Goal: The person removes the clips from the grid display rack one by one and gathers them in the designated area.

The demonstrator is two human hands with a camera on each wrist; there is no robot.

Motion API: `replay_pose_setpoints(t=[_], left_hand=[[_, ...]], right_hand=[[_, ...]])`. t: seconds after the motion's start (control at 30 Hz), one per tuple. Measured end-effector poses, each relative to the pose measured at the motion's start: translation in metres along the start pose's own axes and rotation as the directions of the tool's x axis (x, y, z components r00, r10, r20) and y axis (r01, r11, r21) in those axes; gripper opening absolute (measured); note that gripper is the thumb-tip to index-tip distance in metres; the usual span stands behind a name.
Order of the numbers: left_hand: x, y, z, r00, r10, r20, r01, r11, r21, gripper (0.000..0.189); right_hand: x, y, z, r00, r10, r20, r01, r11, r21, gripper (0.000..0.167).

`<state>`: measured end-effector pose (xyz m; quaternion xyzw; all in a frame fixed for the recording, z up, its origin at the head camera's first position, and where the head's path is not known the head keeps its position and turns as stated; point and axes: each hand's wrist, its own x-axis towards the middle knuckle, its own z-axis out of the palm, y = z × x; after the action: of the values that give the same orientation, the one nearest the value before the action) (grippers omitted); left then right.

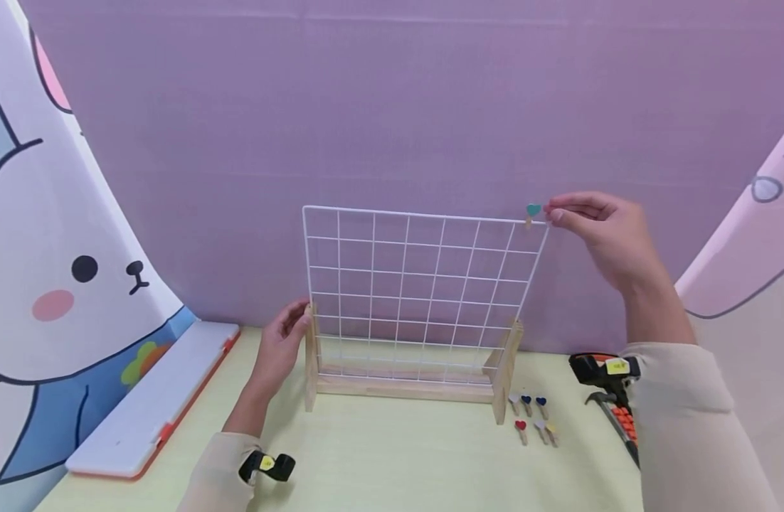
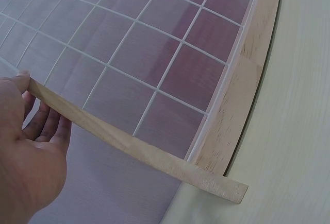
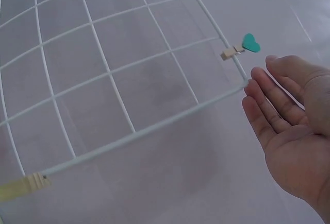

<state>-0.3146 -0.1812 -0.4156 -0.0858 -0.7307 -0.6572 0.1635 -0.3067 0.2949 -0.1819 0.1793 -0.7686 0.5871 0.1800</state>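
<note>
A white wire grid panel [image 1: 424, 270] stands upright in a wooden stand [image 1: 405, 387] on the table. My left hand [image 1: 284, 340] pinches the top of the stand's left post [image 2: 124, 139] between thumb and fingers. A small wooden clothespin with a green heart [image 3: 251, 43] is clipped on the grid's top wire near the right corner. Just to the right of it is my right hand [image 1: 606, 231], fingers extended and apart from the clip, close to the corner. Several heart clothespins, among them a red one [image 1: 521, 431] and a yellow one [image 1: 552, 432], lie right of the stand.
A long white case with an orange edge [image 1: 149, 405] lies on the table [image 1: 392, 462] at left. A hammer [image 1: 612, 419] and other black-and-orange tools lie at right, partly behind my right sleeve. A purple cloth backdrop [image 1: 366, 107] hangs behind the grid.
</note>
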Motion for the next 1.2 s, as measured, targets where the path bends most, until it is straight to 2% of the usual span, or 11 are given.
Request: replay_pose_setpoints(t=[0.53, 0.97, 1.2], left_hand=[[0.000, -0.003, 0.000, 1.000, 0.005, -0.003, -0.005, 1.000, -0.004, 0.044], [0.000, -0.004, 0.000, 1.000, 0.019, 0.002, -0.019, 1.000, -0.001, 0.045], [0.001, -0.004, 0.000, 1.000, 0.008, 0.006, -0.008, 1.000, 0.003, 0.044]], right_hand=[[0.012, 0.003, 0.022, 0.999, -0.044, 0.024, 0.039, 0.983, 0.181, 0.022], [0.013, 0.005, 0.029, 0.999, -0.037, -0.027, 0.043, 0.970, 0.239, 0.017], [0.015, 0.005, 0.030, 0.998, -0.040, -0.057, 0.052, 0.971, 0.233, 0.017]])
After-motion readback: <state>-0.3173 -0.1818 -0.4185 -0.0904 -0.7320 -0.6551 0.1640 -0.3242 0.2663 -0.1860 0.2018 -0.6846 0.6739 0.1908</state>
